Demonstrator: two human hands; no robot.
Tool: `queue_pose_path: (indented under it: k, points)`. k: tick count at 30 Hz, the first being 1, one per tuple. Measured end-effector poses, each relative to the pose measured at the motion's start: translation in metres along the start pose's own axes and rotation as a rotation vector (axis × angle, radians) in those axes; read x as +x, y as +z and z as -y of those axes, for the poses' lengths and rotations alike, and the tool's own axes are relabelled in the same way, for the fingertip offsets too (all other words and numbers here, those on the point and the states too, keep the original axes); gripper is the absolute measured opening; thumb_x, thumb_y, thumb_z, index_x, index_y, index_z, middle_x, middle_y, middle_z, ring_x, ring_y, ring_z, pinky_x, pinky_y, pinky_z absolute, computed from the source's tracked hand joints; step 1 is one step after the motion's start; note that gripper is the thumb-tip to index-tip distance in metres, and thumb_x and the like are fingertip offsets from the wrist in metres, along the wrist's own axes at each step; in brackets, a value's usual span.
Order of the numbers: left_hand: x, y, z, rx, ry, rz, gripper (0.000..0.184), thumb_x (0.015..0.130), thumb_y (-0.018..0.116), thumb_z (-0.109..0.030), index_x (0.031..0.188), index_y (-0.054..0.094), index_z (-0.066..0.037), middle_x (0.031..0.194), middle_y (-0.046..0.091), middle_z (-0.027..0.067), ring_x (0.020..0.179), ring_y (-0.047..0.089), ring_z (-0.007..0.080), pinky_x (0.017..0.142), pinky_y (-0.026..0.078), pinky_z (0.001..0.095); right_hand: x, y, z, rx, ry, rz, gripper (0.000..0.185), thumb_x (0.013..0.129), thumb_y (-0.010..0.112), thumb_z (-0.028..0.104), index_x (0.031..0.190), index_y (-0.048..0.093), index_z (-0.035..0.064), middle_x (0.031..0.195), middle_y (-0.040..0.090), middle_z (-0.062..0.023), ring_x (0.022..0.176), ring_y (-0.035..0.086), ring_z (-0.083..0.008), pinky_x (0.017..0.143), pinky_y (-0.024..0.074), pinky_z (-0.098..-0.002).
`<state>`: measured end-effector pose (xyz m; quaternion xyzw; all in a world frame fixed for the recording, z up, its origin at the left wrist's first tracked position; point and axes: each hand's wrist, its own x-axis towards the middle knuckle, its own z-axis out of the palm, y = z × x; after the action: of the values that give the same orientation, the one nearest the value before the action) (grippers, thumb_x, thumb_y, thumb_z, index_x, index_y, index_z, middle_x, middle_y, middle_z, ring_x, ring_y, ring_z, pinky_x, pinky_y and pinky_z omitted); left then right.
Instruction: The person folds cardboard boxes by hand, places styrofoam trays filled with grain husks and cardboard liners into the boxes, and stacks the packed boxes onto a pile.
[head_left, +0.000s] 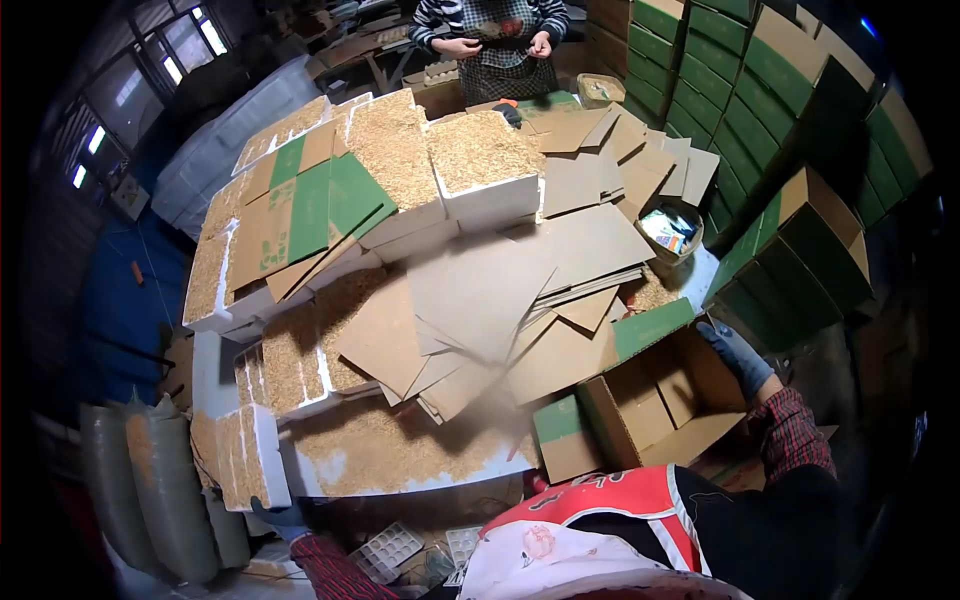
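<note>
My right hand [738, 358], in a blue-grey glove, grips the far right wall of an open cardboard box [622, 425] with a green band. The box is tilted, its inside showing bare cardboard. Low on the left, my gloved left hand [280, 517] is at the bottom corner of a white foam box [268, 455] at the table's corner. Its fingers are partly hidden against that box. The foam box has a tan, flaky filling in rows between white dividers.
Flat cardboard sheets [480, 285] are heaped mid-table, beside more filled foam boxes [485, 155]. Folded green-and-brown cartons [315, 205] lie on top. Stacked green cartons [715, 110] stand right; grey sacks [165, 490] stand left. Across the table is another person [500, 50], hands raised at the waist.
</note>
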<state>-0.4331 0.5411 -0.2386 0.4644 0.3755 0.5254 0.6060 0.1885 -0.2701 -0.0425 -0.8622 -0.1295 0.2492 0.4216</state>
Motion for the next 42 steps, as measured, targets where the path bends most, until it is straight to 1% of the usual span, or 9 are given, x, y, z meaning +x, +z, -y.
queue_pose_path:
  k: [3, 6, 11, 19, 23, 26, 29, 39, 42]
  points:
    - [-0.091, 0.026, -0.054, 0.885, 0.782, -0.037, 0.072, 0.085, 0.074, -0.011, 0.145, 0.035, -0.004, 0.141, 0.046, 0.0162, 0.119, 0.053, 0.0311, 0.105, 0.044, 0.045, -0.01, 0.008, 0.011, 0.339, -0.058, -0.054, 0.054, 0.105, 0.045, 0.03, 0.15, 0.035, 0.0017, 0.154, 0.038, -0.012, 0.141, 0.036, -0.0229, 0.119, 0.0236, -0.0314]
    - [-0.145, 0.051, -0.101, 0.875, 0.65, 0.123, 0.081, 0.079, 0.074, 0.003, 0.147, 0.032, -0.007, 0.147, 0.04, 0.0168, 0.123, 0.051, 0.0324, 0.107, 0.043, 0.0457, 0.004, 0.004, -0.031, 0.194, -0.118, -0.057, 0.048, 0.106, 0.045, 0.027, 0.145, 0.04, 0.0009, 0.15, 0.042, -0.0114, 0.137, 0.039, -0.0205, 0.116, 0.0288, -0.0306]
    - [-0.249, 0.253, -0.177, -0.407, -0.498, 0.372, 0.071, 0.089, 0.065, -0.037, 0.149, 0.036, -0.01, 0.145, 0.045, 0.0164, 0.129, 0.049, 0.0323, 0.107, 0.043, 0.05, -0.001, 0.009, -0.006, 0.221, -0.159, -0.13, 0.037, 0.103, 0.05, 0.024, 0.13, 0.054, -0.0014, 0.127, 0.059, -0.0107, 0.112, 0.053, -0.0214, 0.101, 0.0427, -0.0317]
    - [-0.379, 0.453, -0.168, -0.191, -1.078, 0.828, 0.063, 0.095, 0.058, -0.032, 0.147, 0.035, -0.005, 0.145, 0.046, 0.0201, 0.126, 0.054, 0.0329, 0.106, 0.046, 0.0464, -0.01, 0.006, 0.007, 0.487, -0.1, 0.008, 0.032, 0.103, 0.05, 0.022, 0.125, 0.058, 0.0004, 0.122, 0.061, -0.0107, 0.112, 0.055, -0.0178, 0.1, 0.0434, -0.03]
    - [-0.419, 0.485, -0.167, 0.356, 0.17, 1.551, 0.044, 0.098, 0.054, -0.009, 0.14, 0.042, -0.001, 0.14, 0.052, 0.0191, 0.127, 0.054, 0.0272, 0.107, 0.043, 0.041, -0.013, 0.009, -0.024, 0.601, -0.107, 0.04, 0.035, 0.104, 0.049, 0.029, 0.126, 0.058, 0.003, 0.118, 0.061, -0.0067, 0.106, 0.055, -0.0123, 0.094, 0.0444, -0.0269]
    - [-0.431, 0.503, -0.173, 0.312, 0.014, 1.554, 0.044, 0.095, 0.056, -0.001, 0.138, 0.043, -0.004, 0.14, 0.052, 0.0191, 0.127, 0.054, 0.0274, 0.107, 0.043, 0.0411, -0.019, 0.009, -0.006, 0.898, 0.096, 0.126, 0.038, 0.103, 0.051, 0.036, 0.12, 0.062, 0.0035, 0.103, 0.065, -0.0031, 0.087, 0.06, -0.0088, 0.074, 0.0511, -0.0242]
    - [-0.453, 0.549, -0.206, -0.056, -1.155, 1.064, 0.053, 0.097, 0.057, -0.021, 0.145, 0.041, -0.005, 0.143, 0.05, 0.0161, 0.129, 0.052, 0.0284, 0.107, 0.043, 0.0396, -0.024, 0.007, -0.015, 0.902, -0.059, 0.204, 0.043, 0.105, 0.046, 0.038, 0.127, 0.057, 0.0034, 0.119, 0.063, -0.006, 0.104, 0.059, -0.011, 0.09, 0.0502, -0.0277]
    - [-0.496, 0.547, -0.131, 0.543, -0.588, 1.142, 0.065, 0.092, 0.067, -0.029, 0.143, 0.035, -0.004, 0.102, 0.05, 0.0012, 0.086, 0.044, 0.011, 0.077, 0.042, 0.0283, -0.004, -0.046, 0.012, 0.632, 0.196, 0.327, 0.067, 0.096, 0.058, 0.052, 0.141, 0.047, 0.0031, 0.125, 0.059, -0.0128, 0.117, 0.055, -0.0199, 0.1, 0.0457, -0.0347]
    - [-0.478, 0.505, -0.078, 0.949, -0.428, 1.229, 0.075, 0.091, 0.065, -0.045, 0.141, 0.039, 0.005, 0.122, 0.057, 0.0206, 0.109, 0.057, 0.025, 0.091, 0.047, 0.0345, 0.133, -0.037, -0.056, -0.044, -0.363, -0.398, 0.088, 0.079, 0.072, 0.059, 0.146, 0.043, 0.0112, 0.142, 0.047, -0.0249, 0.13, 0.046, -0.0421, 0.108, 0.0372, -0.0481]
